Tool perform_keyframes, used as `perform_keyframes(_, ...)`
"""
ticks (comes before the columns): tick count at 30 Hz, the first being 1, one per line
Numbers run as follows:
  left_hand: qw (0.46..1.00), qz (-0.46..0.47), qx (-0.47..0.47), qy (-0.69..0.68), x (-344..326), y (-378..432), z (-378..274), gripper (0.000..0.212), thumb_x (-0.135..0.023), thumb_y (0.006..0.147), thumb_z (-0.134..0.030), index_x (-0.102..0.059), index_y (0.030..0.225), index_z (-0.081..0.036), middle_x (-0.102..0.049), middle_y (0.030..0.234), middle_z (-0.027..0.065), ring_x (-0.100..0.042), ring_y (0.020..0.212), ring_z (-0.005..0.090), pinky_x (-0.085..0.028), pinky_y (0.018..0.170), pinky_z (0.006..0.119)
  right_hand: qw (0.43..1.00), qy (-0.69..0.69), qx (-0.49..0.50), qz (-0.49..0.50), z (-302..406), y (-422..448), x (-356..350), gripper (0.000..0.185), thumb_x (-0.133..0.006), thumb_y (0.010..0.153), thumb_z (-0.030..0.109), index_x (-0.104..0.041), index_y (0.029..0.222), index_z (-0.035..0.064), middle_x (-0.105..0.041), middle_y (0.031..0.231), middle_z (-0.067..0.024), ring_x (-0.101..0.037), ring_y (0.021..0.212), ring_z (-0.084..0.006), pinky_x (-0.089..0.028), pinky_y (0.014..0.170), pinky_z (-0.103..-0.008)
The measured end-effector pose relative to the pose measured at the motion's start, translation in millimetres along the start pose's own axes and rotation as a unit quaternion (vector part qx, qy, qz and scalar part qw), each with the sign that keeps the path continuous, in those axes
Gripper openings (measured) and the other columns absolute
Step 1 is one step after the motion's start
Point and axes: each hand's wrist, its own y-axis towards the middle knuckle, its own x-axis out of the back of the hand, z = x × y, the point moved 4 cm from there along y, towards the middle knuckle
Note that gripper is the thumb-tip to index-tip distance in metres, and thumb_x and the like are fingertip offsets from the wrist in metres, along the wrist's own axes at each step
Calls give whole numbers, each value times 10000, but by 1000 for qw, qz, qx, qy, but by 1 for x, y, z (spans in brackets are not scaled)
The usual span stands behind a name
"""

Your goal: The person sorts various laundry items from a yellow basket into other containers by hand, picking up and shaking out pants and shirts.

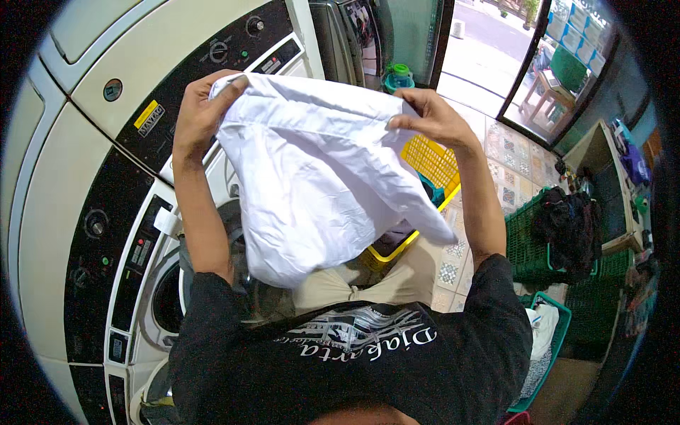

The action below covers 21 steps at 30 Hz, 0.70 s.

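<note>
A white cloth garment (313, 186) hangs spread between my two hands in front of me; its exact kind is hard to tell. My left hand (204, 109) pinches its upper left corner between thumb and fingers. At the upper right edge, my right hand (433, 118) grips the fabric the same way. Below and behind the garment stands a yellow plastic laundry basket (433, 159), partly hidden, with dark and teal clothes inside.
Stacked Maytag front-loading machines (135, 212) line the left side. On the right are a green basket (523, 239) heaped with dark clothes, a teal basket (555, 345) holding white and patterned cloth, and a wooden cabinet (584, 146). A glass door (526, 69) stands at the upper right.
</note>
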Motion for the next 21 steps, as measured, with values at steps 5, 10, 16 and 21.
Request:
perform_keyframes(5, 953, -32, -94, 285, -26, 5, 17, 588, -732, 767, -246, -512, 1274, -44, -635, 1125, 131, -586, 1092, 221, -435, 955, 349, 996, 14, 83, 19, 41, 22, -22, 242, -618, 902, 203, -613, 972, -28, -603, 812, -6, -512, 788, -71, -435, 709, -251)
perform_keyframes(10, 980, 199, -23, 18, -97, -1, 11, 471, -724, 785, -240, -572, 1167, -9, -631, 1015, 58, -560, 966, 129, -431, 851, 288, 989, -52, 139, -24, 61, 43, -38, 271, -653, 866, 229, -622, 986, -12, -634, 834, -35, -568, 722, -130, -471, 691, -283)
perform_keyframes(16, 982, 139, 40, -117, -78, 2, -1, 278, -618, 908, -279, -651, 935, -4, -581, 745, -71, -482, 652, 15, -388, 589, 179, 998, 9, 39, -46, 20, 23, -28, 522, -772, 760, 349, -573, 1055, -33, -620, 897, -36, -569, 848, -133, -470, 749, -296)
perform_keyframes(21, 988, 64, 20, -142, -31, 12, 21, 264, -609, 916, -288, -659, 935, -30, -622, 781, -41, -535, 662, 22, -416, 589, 185, 987, 13, -130, 95, -63, -14, -64, 695, -798, 715, 387, -545, 1202, -39, -623, 1099, -63, -558, 1017, -164, -439, 892, -310)
